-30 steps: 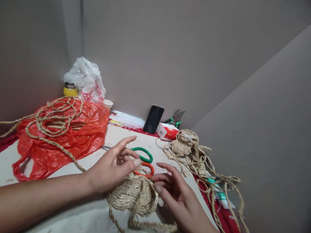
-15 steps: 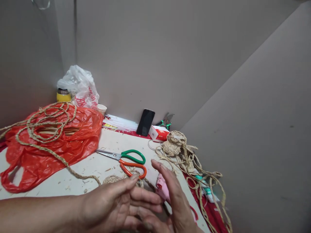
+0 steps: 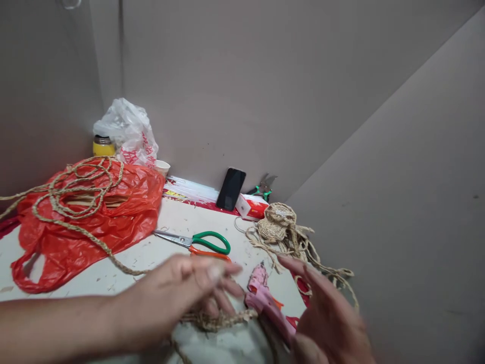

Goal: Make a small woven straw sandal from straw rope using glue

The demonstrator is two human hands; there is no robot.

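My left hand (image 3: pixel 178 293), slightly blurred, hovers with fingers stretched over a braided straw rope (image 3: pixel 215 321), whose coiled part is partly hidden under it. To the right, my right hand (image 3: pixel 329 318) is raised with its fingers extended, apart from my left. Between the two lies a pink glue gun (image 3: pixel 267 303), nozzle pointing away from me; its rear is hidden behind my right hand. Just beyond my left fingers rest scissors (image 3: pixel 189 241) with one green and one orange handle, the orange one partly covered.
A red plastic bag (image 3: pixel 129 202) bears loops of braided rope (image 3: pixel 81 189) at left. Behind stand a yellow-bodied jar (image 3: pixel 103 146), a white plastic bag (image 3: pixel 129 126) and a paper cup (image 3: pixel 162 167). A phone (image 3: pixel 231 188) leans on the wall beside pruning shears (image 3: pixel 265 187) and woven straw pieces (image 3: pixel 278 222).
My hands have moved apart, the right one going right and the left one turning palm down. More of the glue gun and the rope beneath shows. The view has shifted slightly.
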